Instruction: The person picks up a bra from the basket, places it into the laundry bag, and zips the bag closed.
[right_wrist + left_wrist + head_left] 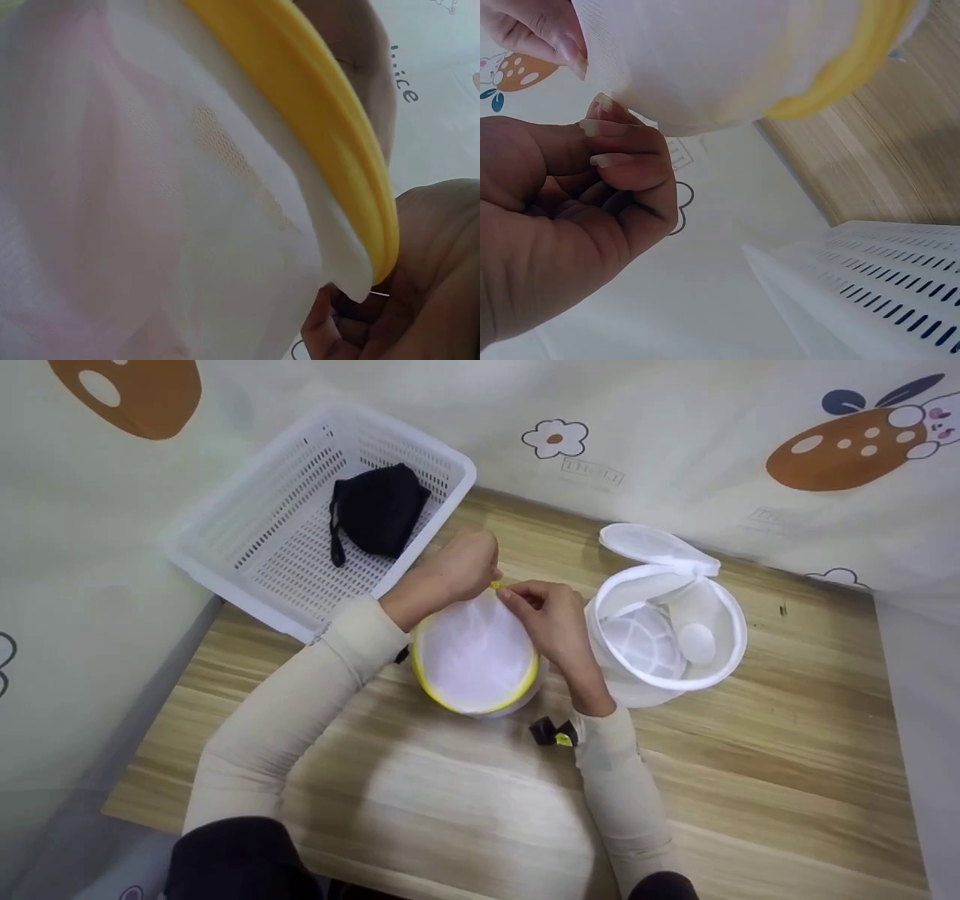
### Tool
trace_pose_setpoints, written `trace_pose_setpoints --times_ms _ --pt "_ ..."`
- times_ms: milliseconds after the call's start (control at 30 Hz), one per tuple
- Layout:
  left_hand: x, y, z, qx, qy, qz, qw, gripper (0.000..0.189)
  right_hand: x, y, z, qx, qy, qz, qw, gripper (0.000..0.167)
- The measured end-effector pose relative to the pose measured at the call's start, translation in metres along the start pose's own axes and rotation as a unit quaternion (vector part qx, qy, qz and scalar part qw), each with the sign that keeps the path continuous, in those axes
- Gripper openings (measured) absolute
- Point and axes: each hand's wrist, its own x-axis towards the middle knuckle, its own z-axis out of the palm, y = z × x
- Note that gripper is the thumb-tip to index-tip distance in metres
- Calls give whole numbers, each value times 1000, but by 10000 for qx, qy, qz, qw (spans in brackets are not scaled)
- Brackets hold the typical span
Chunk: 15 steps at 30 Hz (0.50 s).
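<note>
Between my hands is a round white mesh laundry bag (476, 660) with a yellow rim, its pale mesh face turned up. The fingers of my left hand (465, 564) are curled at its far edge, where they pinch the rim beside a small yellow tab (496, 584). Right against that same spot, my right hand (553, 619) pinches the edge with thumb and finger. In the left wrist view the left hand (585, 195) has its fingertips at the mesh. In the right wrist view the yellow rim (315, 127) runs down to the right hand (427, 277).
A white perforated basket (262, 472) at the back left holds a black fabric item (382, 510). To the right stands a white mesh bag (637, 694) with its lid (652, 544) raised. Small black pieces (543, 731) lie on the wooden table (787, 780) near my right sleeve.
</note>
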Motion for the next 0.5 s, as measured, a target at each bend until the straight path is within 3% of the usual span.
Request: trace_pose_setpoints --times_ms 367,500 --pt "3 -10 0 63 -32 61 10000 20 -2 -1 -4 -68 68 149 9998 18" --pt "2 -20 0 168 196 -79 9996 21 -4 -1 -9 -67 183 296 9994 16"
